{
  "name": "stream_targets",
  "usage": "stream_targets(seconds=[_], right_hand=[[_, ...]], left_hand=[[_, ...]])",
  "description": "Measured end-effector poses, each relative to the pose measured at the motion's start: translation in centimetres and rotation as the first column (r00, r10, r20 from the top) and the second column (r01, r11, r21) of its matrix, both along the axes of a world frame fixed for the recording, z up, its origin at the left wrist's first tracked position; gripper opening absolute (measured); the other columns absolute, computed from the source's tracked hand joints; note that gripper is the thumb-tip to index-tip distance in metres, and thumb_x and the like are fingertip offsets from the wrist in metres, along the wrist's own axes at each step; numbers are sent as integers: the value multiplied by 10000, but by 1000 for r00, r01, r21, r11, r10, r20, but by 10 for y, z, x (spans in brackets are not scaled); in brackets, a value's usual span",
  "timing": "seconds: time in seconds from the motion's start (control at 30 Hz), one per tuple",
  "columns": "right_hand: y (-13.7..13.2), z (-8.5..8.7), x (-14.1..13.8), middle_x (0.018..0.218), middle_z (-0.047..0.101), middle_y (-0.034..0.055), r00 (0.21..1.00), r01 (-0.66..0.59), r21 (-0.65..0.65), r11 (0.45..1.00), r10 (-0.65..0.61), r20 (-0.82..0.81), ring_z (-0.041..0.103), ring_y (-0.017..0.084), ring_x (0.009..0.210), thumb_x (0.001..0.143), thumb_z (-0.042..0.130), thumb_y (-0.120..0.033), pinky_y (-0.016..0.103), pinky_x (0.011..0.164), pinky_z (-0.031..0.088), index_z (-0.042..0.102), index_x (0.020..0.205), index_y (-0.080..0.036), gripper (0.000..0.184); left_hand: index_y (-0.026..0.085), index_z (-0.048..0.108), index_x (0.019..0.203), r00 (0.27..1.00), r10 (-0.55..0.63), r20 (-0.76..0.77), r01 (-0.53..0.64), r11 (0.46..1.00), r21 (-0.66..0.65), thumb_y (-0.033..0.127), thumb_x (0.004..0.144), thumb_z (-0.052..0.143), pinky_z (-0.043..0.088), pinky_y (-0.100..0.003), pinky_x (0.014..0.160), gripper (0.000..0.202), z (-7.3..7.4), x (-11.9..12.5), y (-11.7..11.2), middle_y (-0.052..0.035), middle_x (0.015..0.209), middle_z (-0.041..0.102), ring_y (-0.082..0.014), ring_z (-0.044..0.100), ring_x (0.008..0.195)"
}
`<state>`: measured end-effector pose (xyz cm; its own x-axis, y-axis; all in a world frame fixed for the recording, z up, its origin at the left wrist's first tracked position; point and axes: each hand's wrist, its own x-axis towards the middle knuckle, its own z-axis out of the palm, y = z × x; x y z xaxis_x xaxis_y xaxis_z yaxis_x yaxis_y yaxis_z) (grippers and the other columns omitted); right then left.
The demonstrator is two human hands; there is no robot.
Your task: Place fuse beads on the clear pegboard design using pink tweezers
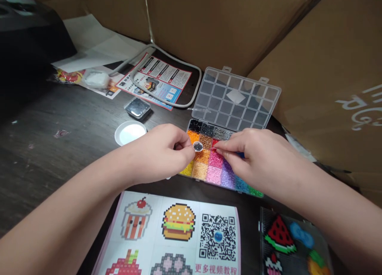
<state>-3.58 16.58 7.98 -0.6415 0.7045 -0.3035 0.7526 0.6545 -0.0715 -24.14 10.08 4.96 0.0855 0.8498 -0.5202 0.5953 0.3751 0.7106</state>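
Note:
My left hand (176,150) is closed in a pinch on a small white scoop (197,146) that holds dark beads. The scoop hovers over a compartment box of coloured beads (215,159). My right hand (243,152) is also closed, its thumb and fingertips together near the red beads. A thin, pale tool (214,148) shows at its fingertips and points toward the scoop; its kind is unclear. Both hands and the right forearm cover parts of the box. Its transparent gridded lid (237,96) is raised behind it.
A pattern sheet (182,201) lies in front of the box. Finished bead pieces, one a watermelon slice (279,235), rest on a clear board at lower right. Left of the box are a white round dish (130,132) and a small black box (137,108). Cardboard (209,24) stands behind.

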Motion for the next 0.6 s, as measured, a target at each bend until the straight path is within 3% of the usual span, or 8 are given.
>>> stream_targets(seconds=[0.23, 0.43, 0.6], right_hand=[[4, -2, 15, 844, 819, 61, 983, 9, 58, 998, 2, -182, 773, 240, 799, 923, 603, -200, 337, 680, 556, 870, 955, -267, 277], [2, -6, 23, 869, 822, 61, 990, -16, 93, 996, 29, -140, 768, 256, 806, 947, 617, -217, 357, 684, 546, 868, 992, -274, 261], [0, 1, 22, 842, 815, 51, 988, -58, 86, 995, 70, -141, 761, 240, 810, 960, 637, -209, 339, 696, 552, 869, 993, -282, 245]], left_hand=[[209, 516, 624, 1000, -12, -16, 12, 1000, 24, 354, 842, 606, 296, -270, 463, 277, 2, 0, 0, 28, 547, 473, -111, 428, 518], [208, 506, 626, 1000, -18, 3, 18, 1000, 23, 342, 843, 608, 285, -270, 462, 275, 2, 0, 0, 33, 554, 472, -106, 425, 512], [208, 502, 627, 1000, -12, 2, 12, 1000, 17, 341, 864, 590, 291, -270, 462, 286, 3, 0, -1, 33, 549, 485, -105, 425, 506]])
